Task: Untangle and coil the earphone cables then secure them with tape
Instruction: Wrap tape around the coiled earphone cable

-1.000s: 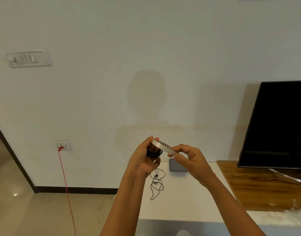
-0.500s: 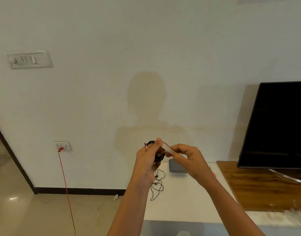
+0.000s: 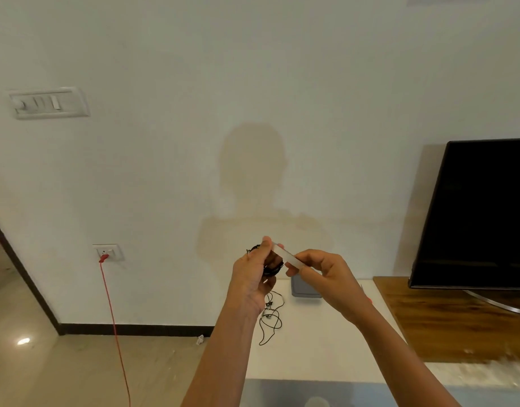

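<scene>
My left hand point(image 3: 250, 277) grips a small coil of black earphone cable point(image 3: 272, 266) held up in front of the wall, and its thumb presses on the end of the tape. My right hand point(image 3: 323, 271) pinches a roll of clear tape point(image 3: 291, 259), seen edge-on and touching the coil. A second black earphone cable point(image 3: 271, 318) lies loose and looped on the white table point(image 3: 326, 348) below my hands.
A grey box point(image 3: 307, 290) sits at the back of the table by the wall. A black TV point(image 3: 482, 212) stands on a wooden top point(image 3: 446, 318) to the right. A red cord point(image 3: 114, 327) hangs from a wall socket point(image 3: 107, 252) at the left.
The tape roll has turned edge-on and come against the coil. My left thumb has moved up onto the tape, and the black coil now shows beside that hand.
</scene>
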`<action>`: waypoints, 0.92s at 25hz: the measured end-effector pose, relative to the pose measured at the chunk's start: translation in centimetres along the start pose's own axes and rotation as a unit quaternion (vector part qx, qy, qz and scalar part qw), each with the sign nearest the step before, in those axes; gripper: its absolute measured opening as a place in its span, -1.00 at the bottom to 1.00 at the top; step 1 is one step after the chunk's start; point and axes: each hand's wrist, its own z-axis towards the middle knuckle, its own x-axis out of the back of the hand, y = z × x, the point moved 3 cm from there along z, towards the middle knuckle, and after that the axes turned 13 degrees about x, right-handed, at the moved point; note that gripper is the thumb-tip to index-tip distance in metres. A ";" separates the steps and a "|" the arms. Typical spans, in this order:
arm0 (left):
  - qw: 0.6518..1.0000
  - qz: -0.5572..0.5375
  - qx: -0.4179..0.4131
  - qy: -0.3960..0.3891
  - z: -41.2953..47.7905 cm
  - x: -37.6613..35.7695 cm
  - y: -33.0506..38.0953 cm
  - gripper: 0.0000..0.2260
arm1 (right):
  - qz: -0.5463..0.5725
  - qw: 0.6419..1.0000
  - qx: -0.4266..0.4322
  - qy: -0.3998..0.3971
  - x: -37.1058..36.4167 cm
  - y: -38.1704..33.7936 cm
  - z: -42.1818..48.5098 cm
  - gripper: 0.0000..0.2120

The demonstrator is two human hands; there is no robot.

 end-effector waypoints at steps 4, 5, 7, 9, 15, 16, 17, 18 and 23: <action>0.994 0.071 -0.067 0.050 0.0 0.4 -0.4 -0.70 | 0.071 0.997 -0.037 -0.003 0.3 0.3 -0.4 -0.72; 0.991 0.079 -0.091 0.061 0.0 0.6 -0.5 -0.70 | 0.090 0.995 -0.042 0.002 0.4 0.3 -0.4 -0.74; 0.980 0.115 -0.125 0.104 -0.1 1.2 -0.5 -0.67 | 0.112 0.993 -0.048 0.003 0.7 0.2 -0.4 -0.79; 0.976 0.142 -0.115 0.114 -0.2 1.5 -0.2 -0.66 | 0.118 0.992 -0.051 -0.003 0.9 0.2 -0.5 -0.80; 0.931 0.287 -0.226 -0.001 -1.6 0.5 0.1 -0.72 | 0.065 0.996 -0.046 -0.027 0.5 0.3 -0.8 -0.86; 0.920 0.302 -0.250 -0.022 -1.8 0.3 -0.1 -0.76 | 0.063 0.997 -0.046 -0.028 0.4 0.2 -0.9 -0.84; 0.909 0.316 -0.269 -0.032 -1.9 0.1 -0.4 -0.81 | 0.063 0.996 -0.047 -0.034 0.3 0.0 -0.9 -0.80; 0.902 0.325 -0.283 -0.028 -1.8 0.1 -0.5 -0.86 | 0.066 0.996 -0.050 -0.043 0.2 -0.1 -1.0 -0.77; 0.888 0.327 -0.320 0.037 -1.0 0.6 -1.0 -0.86 | 0.030 0.996 -0.051 -0.063 -0.2 -0.3 -1.1 -0.78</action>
